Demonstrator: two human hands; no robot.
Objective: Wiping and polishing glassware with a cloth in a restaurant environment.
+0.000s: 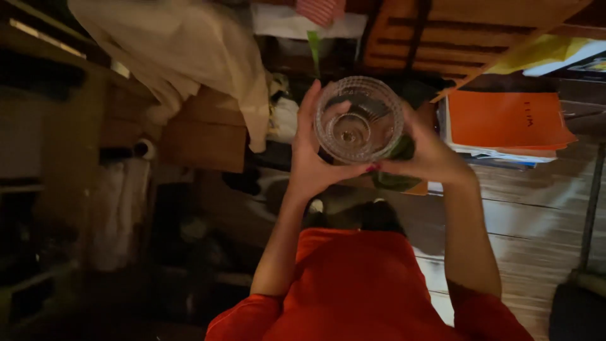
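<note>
A clear, ribbed glass bowl (358, 120) is cradled between the left hand (314, 155) and right hand (429, 155), above the wooden floor (536, 221). Palms are best kept pressed evenly against its sides. An orange folder (505, 120) lies right of the bowl.

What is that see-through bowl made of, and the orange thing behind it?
The bowl looks like clear glass, maybe hard plastic: you can see through it, and its bumpy pattern glints. Both hands, left hand and right hand, have it in their grip. The orange folder looks like matte card or paper, flat with thin edges.
</note>
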